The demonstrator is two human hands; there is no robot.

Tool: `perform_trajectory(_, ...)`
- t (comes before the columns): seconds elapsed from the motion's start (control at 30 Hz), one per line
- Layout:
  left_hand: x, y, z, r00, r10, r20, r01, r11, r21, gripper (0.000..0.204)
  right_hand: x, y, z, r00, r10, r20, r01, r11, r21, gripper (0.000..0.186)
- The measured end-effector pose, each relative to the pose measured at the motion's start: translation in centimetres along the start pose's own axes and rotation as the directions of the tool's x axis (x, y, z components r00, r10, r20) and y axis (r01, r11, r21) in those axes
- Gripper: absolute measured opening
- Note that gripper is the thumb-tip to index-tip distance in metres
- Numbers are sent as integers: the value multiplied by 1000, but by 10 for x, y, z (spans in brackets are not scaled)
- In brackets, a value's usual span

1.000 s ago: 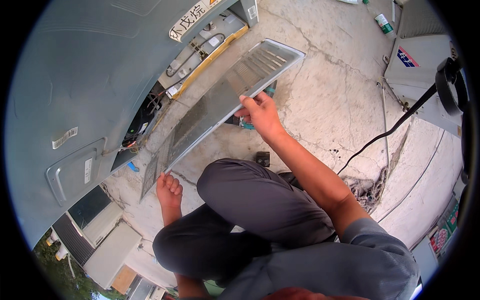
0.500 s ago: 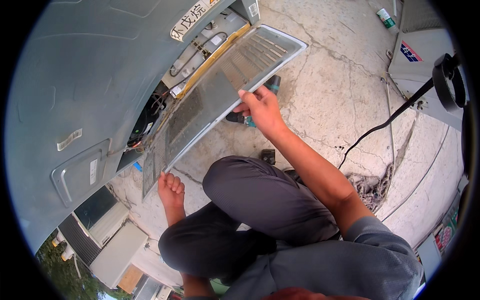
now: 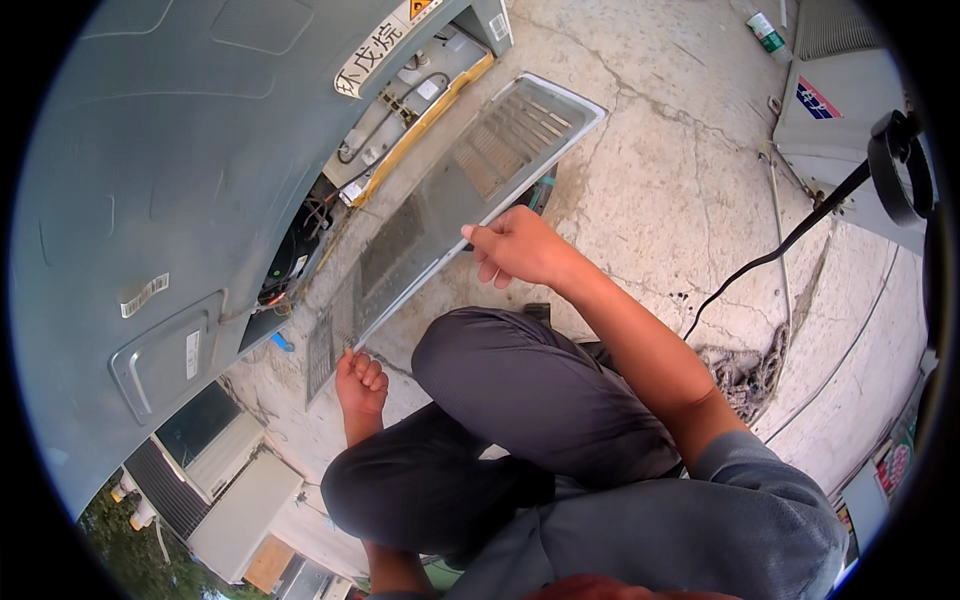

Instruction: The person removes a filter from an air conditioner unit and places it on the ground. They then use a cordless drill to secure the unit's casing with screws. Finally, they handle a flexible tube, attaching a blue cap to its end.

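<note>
A long grey vented metal cover panel [image 3: 430, 200] is held at a tilt between both my hands. With thumb and fingers my right hand [image 3: 515, 247] pinches its near edge around the middle. My left hand [image 3: 362, 385] is closed on the corner at the panel's lower left end. Beyond the panel stands a big grey appliance [image 3: 170, 150], like a refrigerator's back, with its bottom compartment uncovered. Inside that opening I see a black compressor [image 3: 295, 250], wires and a pale tray [image 3: 410, 100] with a yellow edge. A gap separates the panel from the opening.
Partly hidden under the panel lies a teal and black power tool [image 3: 545, 190]. A small dark block [image 3: 538, 312] sits by my knee. To the right are a black cable [image 3: 760, 255], a coiled rope [image 3: 750, 380] and a white appliance [image 3: 850, 140]. A green-white can [image 3: 768, 38] lies farther back.
Both hands have drawn the panel away from the appliance, toward me, widening the gap to the opening. The panel now covers more of the power tool.
</note>
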State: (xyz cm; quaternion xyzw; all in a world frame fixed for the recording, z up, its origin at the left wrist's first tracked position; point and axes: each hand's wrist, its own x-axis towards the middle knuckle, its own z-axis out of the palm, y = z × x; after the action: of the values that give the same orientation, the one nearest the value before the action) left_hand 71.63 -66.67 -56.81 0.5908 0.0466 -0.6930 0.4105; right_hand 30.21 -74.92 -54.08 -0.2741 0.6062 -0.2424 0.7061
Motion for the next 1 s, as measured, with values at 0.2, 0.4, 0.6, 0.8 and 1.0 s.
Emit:
perform_trajectory(0.2,6,-21,-21,988,-151,8,151,988,12,27,72,-65,4,925,-271,-266,361,843,399,35)
perform_trajectory(0.4,14,-45,-20,985,-150,-82,152,988,22,30,211,-90,-5,982,-143,-125,167,343,924,47)
perform_trajectory(0.6,11,-49,-20,990,-128,-50,130,991,20,29,238,-98,5,986,-164,-41,42,4,999,60)
perform_trajectory(0.8,10,-49,-20,991,-127,-41,128,992,14,28,240,-90,10,973,-230,-31,23,-38,999,68)
perform_trajectory(1.0,14,-52,-23,987,-141,-76,141,990,-5,27,236,-82,13,972,-217,-89,95,15,995,62)
